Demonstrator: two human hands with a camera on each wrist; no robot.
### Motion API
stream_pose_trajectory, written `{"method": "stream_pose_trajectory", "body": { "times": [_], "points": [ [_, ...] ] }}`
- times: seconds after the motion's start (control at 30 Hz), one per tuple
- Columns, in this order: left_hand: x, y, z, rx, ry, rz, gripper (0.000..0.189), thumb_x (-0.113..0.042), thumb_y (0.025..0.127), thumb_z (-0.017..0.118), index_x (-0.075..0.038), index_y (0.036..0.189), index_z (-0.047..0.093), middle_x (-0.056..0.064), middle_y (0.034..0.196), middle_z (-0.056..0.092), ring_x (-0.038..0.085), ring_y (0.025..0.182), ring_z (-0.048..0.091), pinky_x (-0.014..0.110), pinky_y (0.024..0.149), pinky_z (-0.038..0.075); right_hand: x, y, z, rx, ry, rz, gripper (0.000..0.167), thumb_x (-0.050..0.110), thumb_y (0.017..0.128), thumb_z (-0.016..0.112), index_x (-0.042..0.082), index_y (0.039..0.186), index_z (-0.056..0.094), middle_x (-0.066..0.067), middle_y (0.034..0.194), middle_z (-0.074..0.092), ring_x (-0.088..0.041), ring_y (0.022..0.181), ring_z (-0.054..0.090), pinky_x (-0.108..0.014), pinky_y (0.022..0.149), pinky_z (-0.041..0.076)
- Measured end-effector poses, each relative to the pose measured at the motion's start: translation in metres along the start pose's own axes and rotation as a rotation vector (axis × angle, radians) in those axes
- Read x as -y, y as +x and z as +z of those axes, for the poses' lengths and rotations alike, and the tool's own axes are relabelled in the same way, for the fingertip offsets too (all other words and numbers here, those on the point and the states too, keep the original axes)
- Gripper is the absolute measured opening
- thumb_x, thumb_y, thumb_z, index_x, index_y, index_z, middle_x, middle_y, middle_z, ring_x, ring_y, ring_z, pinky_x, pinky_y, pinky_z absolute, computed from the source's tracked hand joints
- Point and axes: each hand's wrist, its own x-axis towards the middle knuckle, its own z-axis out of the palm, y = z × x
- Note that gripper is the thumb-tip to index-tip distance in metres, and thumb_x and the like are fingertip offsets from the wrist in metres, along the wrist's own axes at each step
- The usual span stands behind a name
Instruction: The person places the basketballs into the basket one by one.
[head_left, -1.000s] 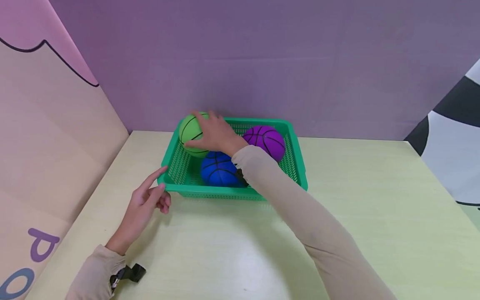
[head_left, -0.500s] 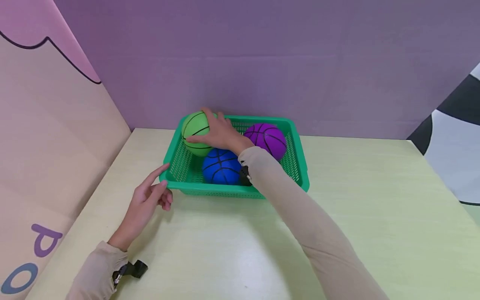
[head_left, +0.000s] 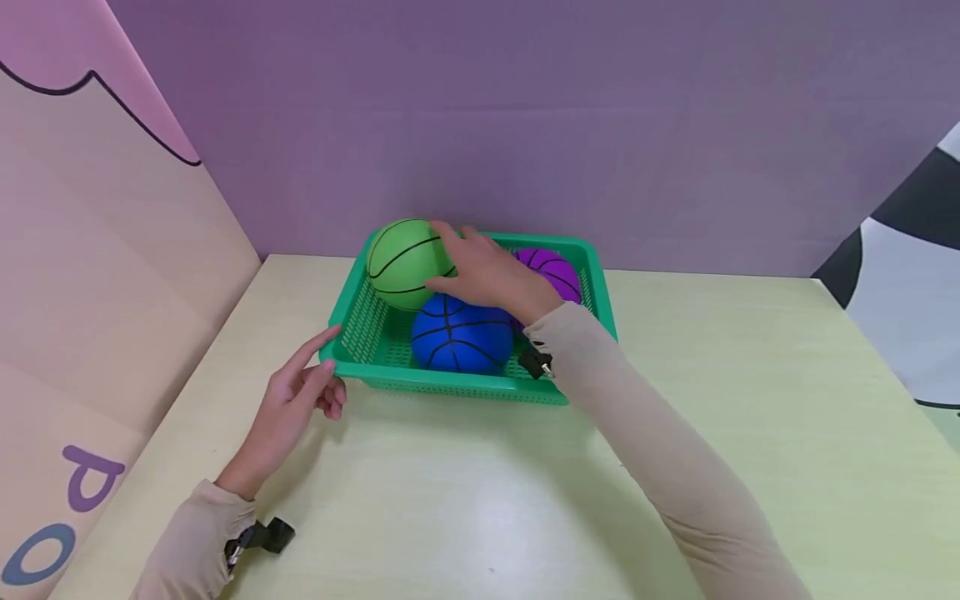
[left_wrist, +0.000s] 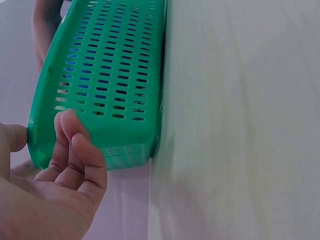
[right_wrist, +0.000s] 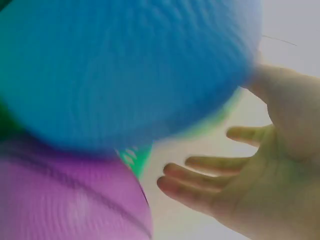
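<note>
A green plastic basket stands at the back of the table with three toy basketballs in it. The green ball is in its back left corner, the blue ball at the front middle, the purple ball at the back right, partly hidden by the right arm. My left hand holds the basket's front left corner between thumb and index finger; the left wrist view shows the other fingers curled by the basket wall. My right hand is above the blue ball, its fingers spread and holding nothing, fingertips close to the green ball.
The pale table stretches in front of and to the right of the basket. A purple backdrop rises right behind it. On the left is a printed panel, on the right a black-and-white patterned one.
My right hand has come off the green ball and moved to the right over the blue one. The green ball stays in the back left corner. My left hand keeps its place on the basket corner.
</note>
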Motion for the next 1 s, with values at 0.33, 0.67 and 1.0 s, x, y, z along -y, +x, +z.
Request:
{"method": "stream_pose_trajectory", "body": {
  "times": [0.33,0.67,1.0],
  "points": [
    [0.002,-0.005,-0.007,-0.013,-0.004,0.008,0.046,-0.013,0.108,0.043,-0.011,0.154,0.037,0.029,0.076,0.059,0.023,0.060,0.059,0.028,0.059,0.054,-0.011,-0.058,-0.029,0.034,-0.061,-0.022,0.075,0.045,0.098,0.060,0.017,0.158,0.025,-0.012,0.159,0.030,-0.032,0.147,0.026,-0.053,0.116,0.028],
    [0.002,-0.010,-0.010,-0.018,-0.007,0.012,0.046,-0.013,0.108,0.042,-0.012,0.154,0.037,0.029,0.077,0.059,0.023,0.061,0.060,0.028,0.058,0.055,-0.030,-0.098,-0.004,-0.081,-0.007,-0.112,0.062,0.036,0.099,0.063,0.009,0.150,0.041,-0.016,0.147,0.047,-0.035,0.141,0.036,-0.052,0.112,0.036],
    [0.001,-0.013,-0.015,0.004,0.092,0.016,0.047,-0.014,0.108,0.042,-0.016,0.155,0.035,0.027,0.083,0.059,0.025,0.064,0.062,0.030,0.060,0.055,-0.045,-0.141,0.012,-0.328,-0.050,-0.176,0.049,0.028,0.097,0.066,0.006,0.139,0.054,-0.013,0.140,0.051,-0.030,0.132,0.046,-0.048,0.104,0.046]
  ]
}}
